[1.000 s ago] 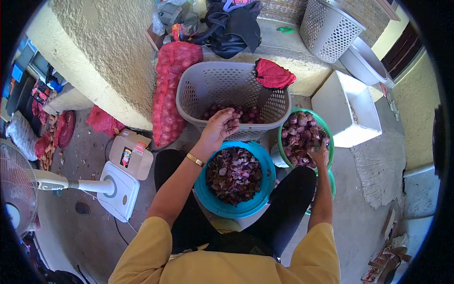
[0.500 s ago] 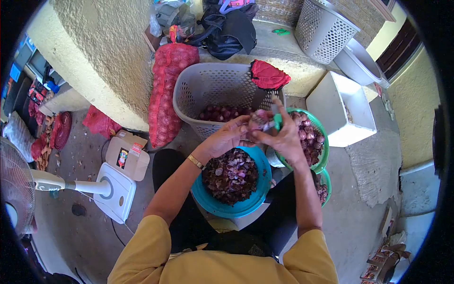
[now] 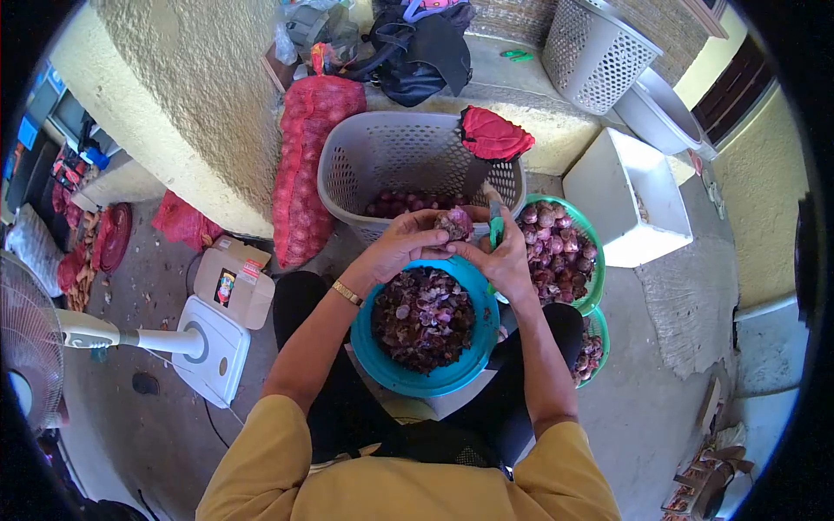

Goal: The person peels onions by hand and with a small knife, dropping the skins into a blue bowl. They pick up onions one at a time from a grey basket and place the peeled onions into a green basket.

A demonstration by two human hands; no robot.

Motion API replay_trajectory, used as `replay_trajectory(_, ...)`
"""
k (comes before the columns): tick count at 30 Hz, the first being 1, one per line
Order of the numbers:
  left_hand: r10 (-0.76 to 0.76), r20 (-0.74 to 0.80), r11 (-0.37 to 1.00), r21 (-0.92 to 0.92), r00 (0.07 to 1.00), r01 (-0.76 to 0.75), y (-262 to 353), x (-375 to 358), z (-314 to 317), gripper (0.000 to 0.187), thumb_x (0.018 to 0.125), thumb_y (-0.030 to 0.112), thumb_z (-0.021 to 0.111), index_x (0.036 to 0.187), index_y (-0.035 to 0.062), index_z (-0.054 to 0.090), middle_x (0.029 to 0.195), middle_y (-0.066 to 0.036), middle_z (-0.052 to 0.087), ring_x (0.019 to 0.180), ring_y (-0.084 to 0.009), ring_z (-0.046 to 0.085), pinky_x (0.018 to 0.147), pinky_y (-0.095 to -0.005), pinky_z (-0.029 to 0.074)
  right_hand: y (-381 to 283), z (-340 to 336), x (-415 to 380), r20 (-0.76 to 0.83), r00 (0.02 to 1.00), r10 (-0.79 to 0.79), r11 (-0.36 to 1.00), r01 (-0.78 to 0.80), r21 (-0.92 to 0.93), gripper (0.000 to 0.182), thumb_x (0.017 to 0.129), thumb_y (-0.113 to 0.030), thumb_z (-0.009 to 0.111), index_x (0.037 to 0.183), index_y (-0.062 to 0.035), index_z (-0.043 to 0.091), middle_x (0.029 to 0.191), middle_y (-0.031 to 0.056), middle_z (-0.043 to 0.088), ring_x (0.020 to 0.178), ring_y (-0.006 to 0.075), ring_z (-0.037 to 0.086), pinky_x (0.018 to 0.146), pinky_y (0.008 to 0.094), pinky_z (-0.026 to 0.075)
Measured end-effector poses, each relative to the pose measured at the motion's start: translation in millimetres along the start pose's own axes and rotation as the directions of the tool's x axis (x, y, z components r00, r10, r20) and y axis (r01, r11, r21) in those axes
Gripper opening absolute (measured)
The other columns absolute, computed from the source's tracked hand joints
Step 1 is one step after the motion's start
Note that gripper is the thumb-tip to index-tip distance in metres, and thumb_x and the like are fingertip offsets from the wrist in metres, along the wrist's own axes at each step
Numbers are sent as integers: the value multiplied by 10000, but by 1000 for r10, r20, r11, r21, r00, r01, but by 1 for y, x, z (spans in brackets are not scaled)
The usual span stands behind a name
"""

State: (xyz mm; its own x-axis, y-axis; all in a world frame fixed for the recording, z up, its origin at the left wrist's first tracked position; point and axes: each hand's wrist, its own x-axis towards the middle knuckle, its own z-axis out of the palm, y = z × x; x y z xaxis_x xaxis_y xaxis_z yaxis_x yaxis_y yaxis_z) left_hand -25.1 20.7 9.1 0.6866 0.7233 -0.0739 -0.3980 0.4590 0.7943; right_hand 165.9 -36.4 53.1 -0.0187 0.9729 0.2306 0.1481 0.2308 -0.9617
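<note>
My left hand [image 3: 401,247], with a gold bracelet at the wrist, grips a red onion [image 3: 457,223]. In my right hand [image 3: 507,262] is a small knife with a green handle [image 3: 496,229], its blade pointing up and away; the thumb reaches to the onion. Both hands are over the far edge of a blue basin [image 3: 363,352] heaped with dry onion skins [image 3: 420,319]. Just beyond stands a tall grey perforated basket [image 3: 382,132] with red onions [image 3: 398,205] at its bottom. Right of my right hand, a green basket [image 3: 598,282] is full of onions [image 3: 556,247].
A red net sack of onions [image 3: 304,165] leans by the pillar [image 3: 191,95]. A red cloth [image 3: 495,135] hangs on the basket's rim. At right are a white box [image 3: 608,191] and a smaller green basket [image 3: 601,334]; a fan [image 3: 165,341] stands left.
My right hand has come down and slightly left, the knife turning upright beside the onion. My left hand has shifted slightly left, still holding the onion.
</note>
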Motion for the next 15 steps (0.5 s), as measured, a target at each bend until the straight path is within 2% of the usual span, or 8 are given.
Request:
replay_trajectory(1, 8, -10, 1000, 7, 1000, -8, 1, 0, 1, 461, 902, 54, 630, 1322, -25, 460, 1200, -152, 599, 1065, -252, 637, 950, -420, 545, -1, -1, -1, -18, 999, -47, 998, 47, -35, 891, 705, -21, 841, 1451, 7, 354, 1141, 141, 660, 1030, 157, 622, 903, 306, 513)
replay_trajectory(5, -2, -23, 999, 37, 1000, 3, 0, 0, 2, 503, 898, 56, 638, 1350, -36, 437, 1209, -152, 588, 1068, -255, 635, 951, -421, 546, 11, -6, 1, -35, 998, -55, 995, 52, -80, 842, 723, -16, 829, 1438, -11, 386, 1055, 120, 688, 966, 160, 644, 861, 302, 527)
replay_trajectory(9, 46, 3, 995, 88, 999, -46, -1, -4, 3, 524, 883, 36, 651, 1354, -35, 435, 1213, -148, 589, 1063, -257, 637, 941, -415, 549, 6, -10, 0, -77, 997, 29, 998, -32, -46, 781, 731, 0, 817, 1408, -11, 429, 956, 83, 697, 867, 120, 650, 777, 274, 539)
replay_trajectory(10, 28, -29, 995, 93, 999, -25, -1, -4, 3, 536, 871, 29, 665, 1355, -24, 440, 1221, -134, 589, 1070, -245, 633, 938, -401, 548, 4, -10, -1, -96, 993, 74, 996, -78, -45, 761, 733, 4, 815, 1396, -7, 442, 932, 73, 696, 837, 104, 648, 752, 263, 539)
replay_trajectory(12, 11, -62, 995, 97, 998, -5, 1, -5, 4, 550, 860, 22, 678, 1356, -14, 445, 1229, -121, 588, 1078, -234, 629, 934, -388, 547, 9, -9, -1, -98, 993, 62, 997, -67, -50, 737, 743, -3, 810, 1388, -7, 454, 896, 61, 690, 792, 91, 632, 710, 251, 528)
replay_trajectory(14, 102, -79, 974, 212, 992, -84, 2, -5, 6, 582, 834, 25, 712, 1358, 26, 459, 1234, -89, 588, 1102, -201, 610, 949, -348, 528, 14, -9, -1, -99, 994, 49, 997, -55, -56, 713, 753, -9, 806, 1379, -8, 466, 860, 50, 684, 747, 78, 617, 668, 239, 517)
replay_trajectory(15, 103, -79, 974, 212, 991, -85, 0, -4, 2, 582, 834, 25, 712, 1358, 26, 459, 1234, -89, 588, 1102, -201, 610, 949, -348, 528, 15, -11, -1, -80, 996, 43, 992, -52, -111, 682, 766, -17, 798, 1369, -6, 479, 837, 37, 675, 713, 61, 591, 633, 224, 492)
